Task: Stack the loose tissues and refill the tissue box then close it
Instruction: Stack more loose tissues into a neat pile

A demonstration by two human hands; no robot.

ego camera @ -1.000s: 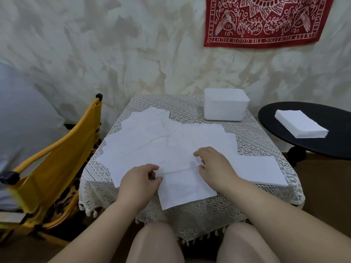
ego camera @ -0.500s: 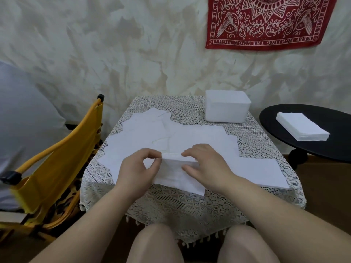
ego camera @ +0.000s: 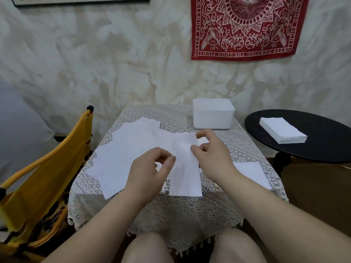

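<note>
Head view showed your left hand [ego camera: 150, 168] and right hand [ego camera: 210, 150] both raised over the lace-covered bench [ego camera: 190, 209], each pinching one folded tissue [ego camera: 185, 168] between them. Your left grip was clamped on the tissue's left edge, thumb against curled fingers. Your right grip was clamped on its upper right corner, thumb and forefinger pinching the sheet. The tissue hung down from both grips toward you, its lower edge near the bench.

Loose tissues [ego camera: 125, 156] lay spread flat on the bench, to the left of and beyond your left grip. One more sheet [ego camera: 252, 173] lay on the bench to the right of your right grip. The white tissue box [ego camera: 212, 115] stood at the far edge of the bench, beyond your right grip and well apart from it. A stack of tissues [ego camera: 283, 132] rested on the black round table [ego camera: 322, 149], far to the right of your right grip.
</note>
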